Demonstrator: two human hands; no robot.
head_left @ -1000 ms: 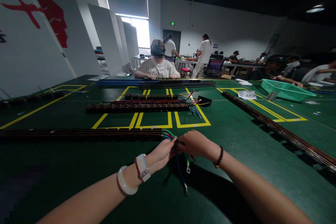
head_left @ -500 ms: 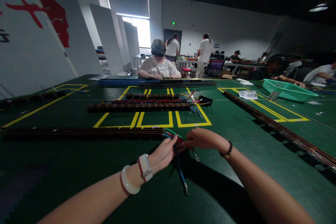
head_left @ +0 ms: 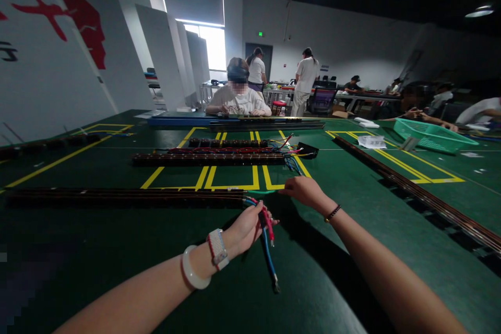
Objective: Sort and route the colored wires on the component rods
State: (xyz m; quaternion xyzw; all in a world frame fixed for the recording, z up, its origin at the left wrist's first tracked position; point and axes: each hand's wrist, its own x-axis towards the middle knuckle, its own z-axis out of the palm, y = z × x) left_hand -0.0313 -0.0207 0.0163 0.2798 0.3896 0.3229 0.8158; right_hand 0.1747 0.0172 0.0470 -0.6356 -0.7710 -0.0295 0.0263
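A long dark bar assembly (head_left: 125,198) with copper-coloured strips lies across the green table (head_left: 148,250). Coloured wires come out of its right end. My left hand (head_left: 248,224) is closed on several of them: a red wire (head_left: 269,224) and a blue wire (head_left: 270,258) hang from its fingers, each with a metal lug at the tip. Farther right, my right hand (head_left: 303,190) pinches a green wire (head_left: 264,191), which runs nearly straight from the bar's end to the fingertips. The hand hides the wire's tip.
Beyond lie more bar assemblies (head_left: 207,159) with loose wires, over yellow tape outlines (head_left: 230,188). Another long bar (head_left: 415,193) slants along the right. A green basket (head_left: 434,138) stands at the far right. Across the table a person (head_left: 238,96) sits.
My right hand has moved away from my left, up and to the right, drawing the green wire out from the bundle. The red wire now hangs in view below my left hand.
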